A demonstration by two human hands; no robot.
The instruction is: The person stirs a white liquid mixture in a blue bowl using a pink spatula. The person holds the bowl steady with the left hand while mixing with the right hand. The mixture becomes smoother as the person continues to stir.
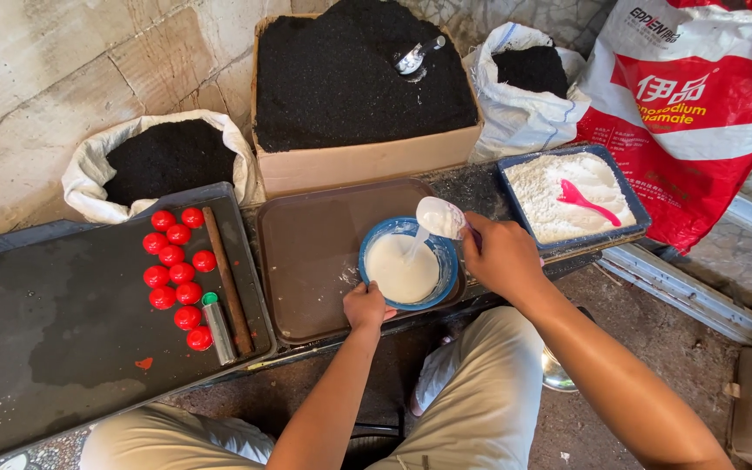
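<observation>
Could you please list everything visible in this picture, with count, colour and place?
Blue bowl: one, holding white powder, on the brown tray.
Scoop: one, white, tipped over the bowl.
Brown tray: one, centre.
Blue tray: one, white powder and a pink spoon, right.
Red balls: about eleven, on the dark tray, left.
Wooden stick: one, beside the balls.
Cardboard box: one, black powder, behind.
White sacks: two, black powder.
Red-and-white bag: one, right.
Left hand: steadies the bowl.
Right hand: holds the scoop.

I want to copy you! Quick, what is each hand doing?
Left hand: closed on the rim of the blue bowl.
Right hand: closed on a white scoop, tipping white powder into the bowl.
</observation>
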